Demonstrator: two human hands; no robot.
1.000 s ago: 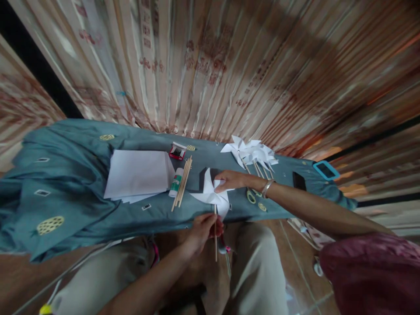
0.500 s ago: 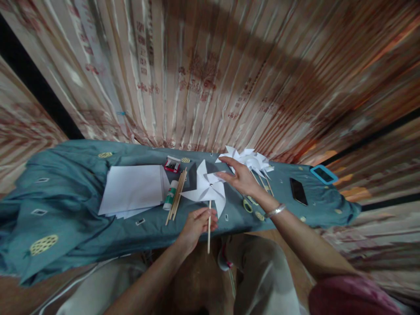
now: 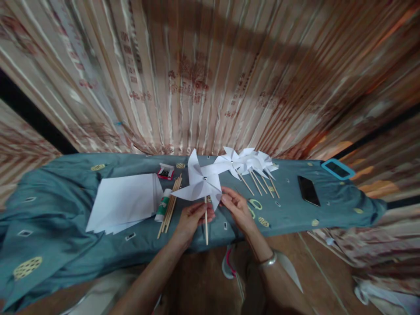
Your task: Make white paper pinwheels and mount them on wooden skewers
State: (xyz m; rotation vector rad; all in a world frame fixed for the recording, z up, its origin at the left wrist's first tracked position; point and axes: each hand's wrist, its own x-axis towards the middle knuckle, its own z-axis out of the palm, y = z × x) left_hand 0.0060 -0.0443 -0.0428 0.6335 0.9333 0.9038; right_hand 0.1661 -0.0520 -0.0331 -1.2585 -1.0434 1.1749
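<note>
A white paper pinwheel [image 3: 198, 183] with a shiny pin at its centre stands above the cloth-covered table, facing me. My left hand [image 3: 192, 221] is closed round its wooden stick [image 3: 206, 236], just below the blades. At the lower right blade, my right hand [image 3: 239, 211] has its thumb and bent fingers at the paper's edge, seemingly pinching it. Several more white pinwheels [image 3: 249, 162] lie overlapped behind, their sticks pointing toward me. Green-handled scissors [image 3: 256, 204] lie just right of my right hand, partly hidden by it.
Left on the teal cloth [image 3: 65, 192] are a stack of white paper [image 3: 123, 199], a glue stick [image 3: 163, 204], loose wooden sticks [image 3: 171, 208] and a small red box [image 3: 166, 171]. A black phone [image 3: 308, 190] and a blue-framed device [image 3: 337, 169] lie right. A curtain [image 3: 197, 78] hangs behind.
My right hand has come down from above the pinwheel's right side to its lower right blade, its spread fingers now bent. My left hand still holds the stick. The view has shifted slightly.
</note>
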